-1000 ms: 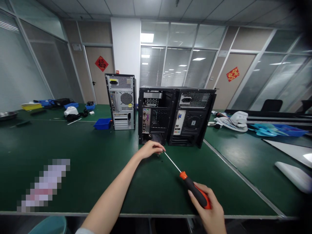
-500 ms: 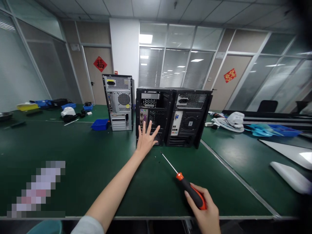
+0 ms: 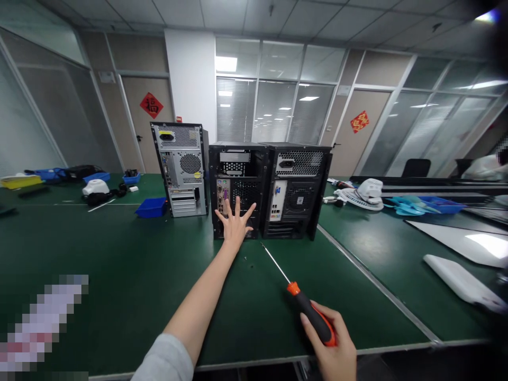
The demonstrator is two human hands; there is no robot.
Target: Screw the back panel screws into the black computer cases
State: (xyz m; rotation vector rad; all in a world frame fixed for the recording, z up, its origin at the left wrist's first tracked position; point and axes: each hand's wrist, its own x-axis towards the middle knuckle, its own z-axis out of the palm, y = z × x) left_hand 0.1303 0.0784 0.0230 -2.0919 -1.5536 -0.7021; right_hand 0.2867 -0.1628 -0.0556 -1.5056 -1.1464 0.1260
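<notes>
My left hand (image 3: 235,228) is spread wide, palm toward the lower back of the middle black computer case (image 3: 262,182); whether it touches the metal I cannot tell. In my right hand (image 3: 337,344) is a screwdriver (image 3: 313,317) with an orange and black handle. Its shaft points up and left, the tip near the foot of that case. Tight against the middle case stands another black computer case (image 3: 299,206) on the right. A taller grey computer case (image 3: 188,182) is to the left. All three show their backs. Tiny bits, perhaps screws (image 3: 245,258), lie below my left hand.
The green tabletop (image 3: 127,275) has a metal seam (image 3: 381,288) on the right. A blue tray (image 3: 151,207) sits beside the grey case. Rightward are a white fan (image 3: 365,196), blue items (image 3: 410,205) and a white rounded object (image 3: 456,278). A pixelated patch covers something lower left.
My view has turned to the right, shifting the cases leftward in the picture. The fingers of my left hand are spread wider. My right hand keeps its hold on the screwdriver.
</notes>
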